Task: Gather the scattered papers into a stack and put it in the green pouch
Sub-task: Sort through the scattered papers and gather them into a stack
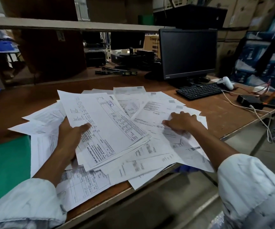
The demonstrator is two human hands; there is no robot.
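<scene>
The left hand (72,134) is in the lower left part of the frame and grips a gathered stack of papers (107,129). Its thumb lies on top of the first printed sheet and the other fingers are under the stack, which is lifted a little and tilted above the other sheets. The right hand (181,121) is to the right of the centre, palm down on the scattered papers (146,156), with the fingers bent onto a sheet. This part is blurred, so I cannot tell if it pinches the sheet or only presses it. The scattered papers cover the middle of the wooden desk (216,116); they overlap each other and some hang over the near edge. The green pouch (6,162) lies flat at the left edge of the frame, and sheets overlap its top and right edges. In the upper right stands a dark monitor (188,52), with a black keyboard (199,91) in front of it and a white handheld device (226,82) just beside the keyboard.
</scene>
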